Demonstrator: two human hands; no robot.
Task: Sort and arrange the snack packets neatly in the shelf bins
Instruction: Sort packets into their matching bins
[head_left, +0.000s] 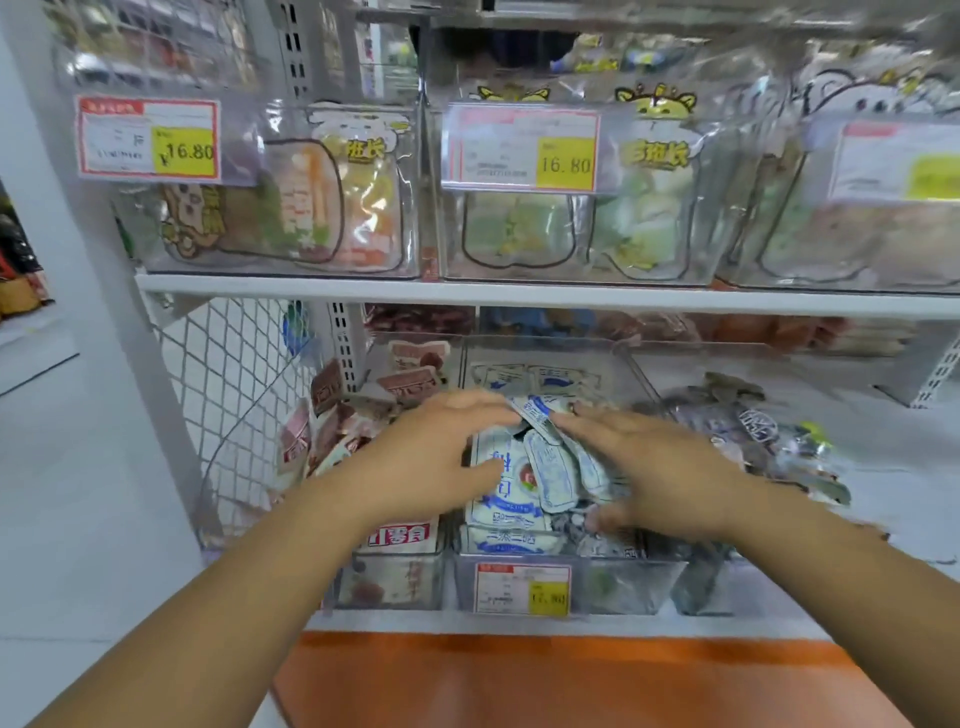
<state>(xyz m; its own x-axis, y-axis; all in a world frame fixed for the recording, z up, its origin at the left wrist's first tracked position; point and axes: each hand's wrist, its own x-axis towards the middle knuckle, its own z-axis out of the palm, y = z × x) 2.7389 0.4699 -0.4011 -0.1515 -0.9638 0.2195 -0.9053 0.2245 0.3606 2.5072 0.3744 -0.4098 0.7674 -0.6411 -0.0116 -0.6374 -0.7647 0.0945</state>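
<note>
The left hand (436, 457) and right hand (660, 467) press flat, fingers straight, on the packets (506, 499). Better to gather them square, upright inside the bin (618, 582).

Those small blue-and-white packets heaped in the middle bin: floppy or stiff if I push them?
Probably floppy: the blue-and-white packets look like thin pouches lying bent over each other. Likely slippery too, being glossy and loosely heaped in the clear bin. They seem small and light, so a push may scatter them.
</note>
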